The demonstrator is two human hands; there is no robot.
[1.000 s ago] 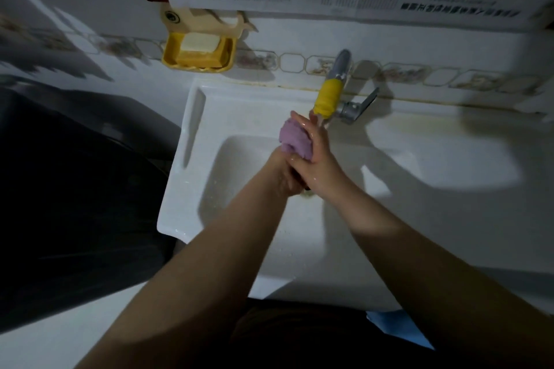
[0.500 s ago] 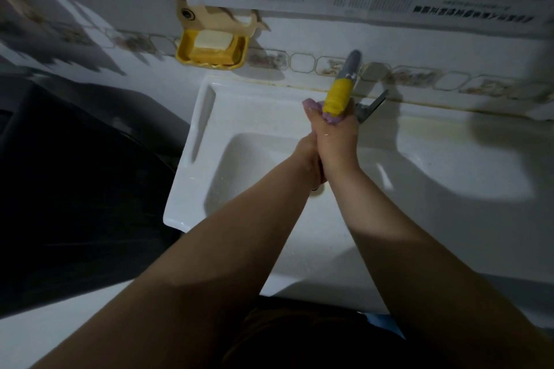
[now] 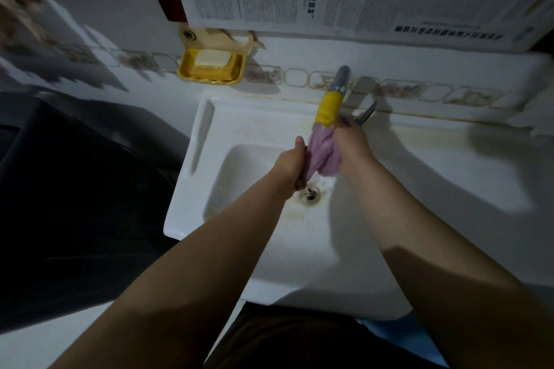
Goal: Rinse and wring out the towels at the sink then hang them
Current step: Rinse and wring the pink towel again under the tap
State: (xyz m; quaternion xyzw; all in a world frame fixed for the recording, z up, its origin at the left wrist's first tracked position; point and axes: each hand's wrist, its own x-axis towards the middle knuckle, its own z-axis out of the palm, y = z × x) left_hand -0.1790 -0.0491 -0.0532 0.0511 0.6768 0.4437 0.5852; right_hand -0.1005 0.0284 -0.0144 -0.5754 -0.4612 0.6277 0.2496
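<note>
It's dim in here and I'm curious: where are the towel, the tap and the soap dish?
towel [image 3: 325, 153]: head view, on the twisted purple middle between the hands.
tap [image 3: 329, 108]: head view, on its yellow sleeve.
soap dish [image 3: 209, 70]: head view, on its yellow front wall.

The scene was dim and bluish, with hard shadows across the white sink [image 3: 449, 165]; wide-angle bending and motion blur smeared the left edge.

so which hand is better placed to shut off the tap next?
Right, probably. The right hand grips the purple towel right beside the tap lever; the left hand grips the towel's lower end, farther away.
</note>
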